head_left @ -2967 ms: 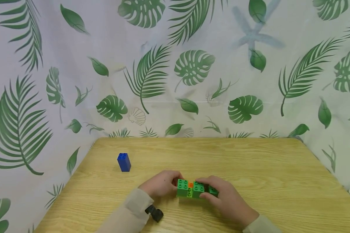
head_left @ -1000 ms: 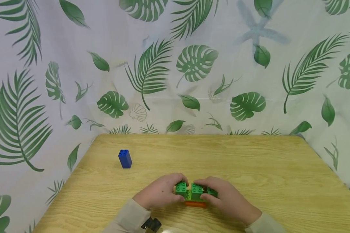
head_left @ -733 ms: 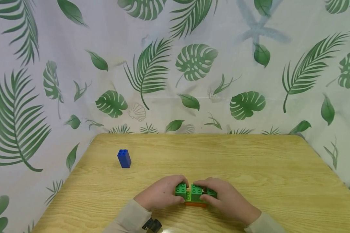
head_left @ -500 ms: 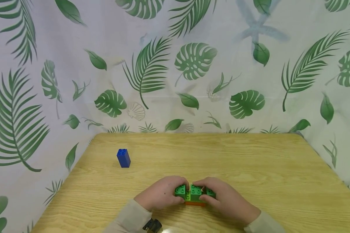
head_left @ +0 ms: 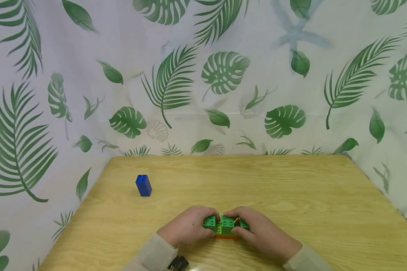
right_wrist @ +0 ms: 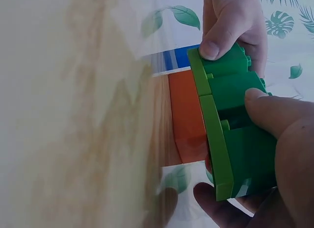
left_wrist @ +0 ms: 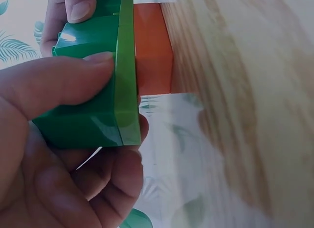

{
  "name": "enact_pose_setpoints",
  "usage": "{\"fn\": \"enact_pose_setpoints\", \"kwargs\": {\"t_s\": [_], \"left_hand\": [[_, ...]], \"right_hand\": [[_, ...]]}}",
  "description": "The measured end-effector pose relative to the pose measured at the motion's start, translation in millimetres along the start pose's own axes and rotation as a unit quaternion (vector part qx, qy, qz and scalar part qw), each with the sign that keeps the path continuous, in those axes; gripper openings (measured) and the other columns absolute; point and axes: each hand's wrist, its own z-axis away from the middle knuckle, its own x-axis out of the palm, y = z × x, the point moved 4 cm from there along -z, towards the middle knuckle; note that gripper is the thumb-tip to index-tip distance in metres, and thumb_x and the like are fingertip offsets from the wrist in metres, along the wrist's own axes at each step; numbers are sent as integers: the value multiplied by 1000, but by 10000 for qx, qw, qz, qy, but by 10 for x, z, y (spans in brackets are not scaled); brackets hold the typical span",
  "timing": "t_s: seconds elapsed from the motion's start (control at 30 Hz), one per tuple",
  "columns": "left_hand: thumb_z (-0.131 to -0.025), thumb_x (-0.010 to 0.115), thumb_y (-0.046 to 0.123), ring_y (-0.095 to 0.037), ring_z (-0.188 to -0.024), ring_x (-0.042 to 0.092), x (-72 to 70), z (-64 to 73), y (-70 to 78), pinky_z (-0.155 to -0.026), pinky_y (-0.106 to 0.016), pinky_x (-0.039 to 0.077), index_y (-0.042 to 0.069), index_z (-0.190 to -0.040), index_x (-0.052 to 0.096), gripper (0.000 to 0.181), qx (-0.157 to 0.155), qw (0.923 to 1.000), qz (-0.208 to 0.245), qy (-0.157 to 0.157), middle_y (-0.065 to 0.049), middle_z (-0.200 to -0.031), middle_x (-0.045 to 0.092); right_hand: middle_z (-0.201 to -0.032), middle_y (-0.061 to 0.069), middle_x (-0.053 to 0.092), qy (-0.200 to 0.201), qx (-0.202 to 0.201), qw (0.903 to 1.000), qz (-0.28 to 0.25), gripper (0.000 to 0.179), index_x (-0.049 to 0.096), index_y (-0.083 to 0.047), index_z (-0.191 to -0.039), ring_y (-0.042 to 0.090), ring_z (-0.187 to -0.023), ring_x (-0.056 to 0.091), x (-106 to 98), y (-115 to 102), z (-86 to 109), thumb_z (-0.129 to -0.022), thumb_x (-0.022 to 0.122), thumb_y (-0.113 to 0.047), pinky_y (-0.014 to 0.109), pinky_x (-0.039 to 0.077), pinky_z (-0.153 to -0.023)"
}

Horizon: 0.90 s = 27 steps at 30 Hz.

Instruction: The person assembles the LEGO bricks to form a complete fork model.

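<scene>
Three green toy bricks stand in a row on lime-green plates (right_wrist: 216,149), with gaps between them. Under the plates, an orange brick (right_wrist: 186,115) rests on the table. My left hand (head_left: 190,227) grips the left green brick (head_left: 209,223), its thumb on the near side and fingers behind. At the middle green brick (head_left: 227,223), my right hand (head_left: 262,233) holds on with its thumb in front and index finger at the far top edge. The right green brick (right_wrist: 252,159) is partly covered by that hand. Other right fingers curl beneath the plate's end in the right wrist view.
A tall blue brick (head_left: 144,186) stands upright at the table's back left. The wooden table (head_left: 291,188) meets a leaf-print curtain (head_left: 203,94) behind and at both sides. A black strap buckle (head_left: 178,263) hangs by the left sleeve.
Three seconds ago the orange brick showed behind the green bricks; now it lies under their plates. The left thumb has come round to the front. Lately less orange shows below the plates.
</scene>
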Motion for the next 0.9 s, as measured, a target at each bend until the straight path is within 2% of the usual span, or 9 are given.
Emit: {"fn": "enact_pose_setpoints", "kwargs": {"t_s": [0.3, 0.43, 0.57, 0.7, 0.9], "left_hand": [[-88, 81, 23, 0, -89, 56, 45, 12, 34, -82, -27, 50, 20, -118, 69, 33, -126, 9984, -544, 59, 15, -108, 65], [-89, 80, 36, 0, -95, 56, 75, 40, 33, -86, -29, 50, 22, -126, 66, 42, -181, 9989, -372, 210, 14, -115, 64], [-93, 72, 47, 1, -102, 58, 61, 41, 68, -91, -30, 51, 25, -131, 64, 45, -42, 9988, -120, 470, 15, -118, 64], [-95, 68, 47, 2, -101, 58, 55, 27, 97, -89, -29, 51, 23, -128, 67, 41, 35, 9983, -22, 584, 17, -115, 65], [-94, 70, 44, 4, -94, 58, 44, 12, 98, -84, -27, 51, 23, -119, 70, 33, -6, 9977, 129, 672, 19, -107, 65]], "right_hand": [[-121, -18, 59, 323, -68, 9989, -344, 33, 60, -33, -134, 7, -103, 58, 51, 63, 18, -102, 58, -42, 34, 50, -90], [-122, -18, 59, 413, 13, 9974, -583, 36, 61, -30, -135, 8, -105, 58, 76, 84, 50, -104, 54, -45, 33, 50, -90], [-122, -17, 61, 530, 58, 9960, -719, 32, 61, -34, -133, 10, -106, 59, 69, 85, 50, -103, 55, -44, 31, 51, -87], [-124, -18, 61, 567, 82, 9952, -795, 29, 61, -36, -130, 10, -108, 60, 57, 82, 31, -103, 56, -45, 30, 52, -86], [-123, -16, 61, 410, 104, 9959, -797, 27, 61, -33, -128, 10, -108, 60, 61, 85, 13, -104, 55, -44, 30, 51, -89]]}}
